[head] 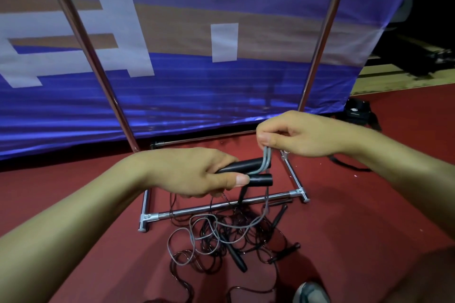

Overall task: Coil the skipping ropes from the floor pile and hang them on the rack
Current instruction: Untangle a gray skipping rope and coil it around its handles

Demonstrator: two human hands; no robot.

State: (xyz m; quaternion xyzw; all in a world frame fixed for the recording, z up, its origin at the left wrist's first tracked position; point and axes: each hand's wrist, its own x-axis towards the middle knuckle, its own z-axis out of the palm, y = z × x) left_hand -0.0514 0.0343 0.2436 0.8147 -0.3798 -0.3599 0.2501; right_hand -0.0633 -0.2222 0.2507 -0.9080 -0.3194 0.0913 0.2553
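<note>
Red carpet floor (344,229), tangled pile of black and grey skipping ropes (221,236) by chrome rack base (221,206). Left hand (197,174) grips two black cylindrical handles (256,172); right hand (295,135) pinches grey cord strands (267,157) above them.

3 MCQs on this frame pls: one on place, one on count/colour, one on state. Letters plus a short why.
1. Where does the tangled rope pile lie?
A. On the red floor by the rack's base bar
B. Hung over the rack's top rail
C. On a table

2. How many black handles does the left hand hold?
A. One
B. Two
C. Four

3. What is the right hand doing?
A. Hanging open and idle
B. Pinching the grey cord
C. Gripping a rack pole

Answers:
1. A: the pile spreads on the red floor in front of and under the rack base bar.
2. B: two black handles stick out side by side from the left hand's grip.
3. B: its fingers close on the grey cord strands just above the handles.
</note>
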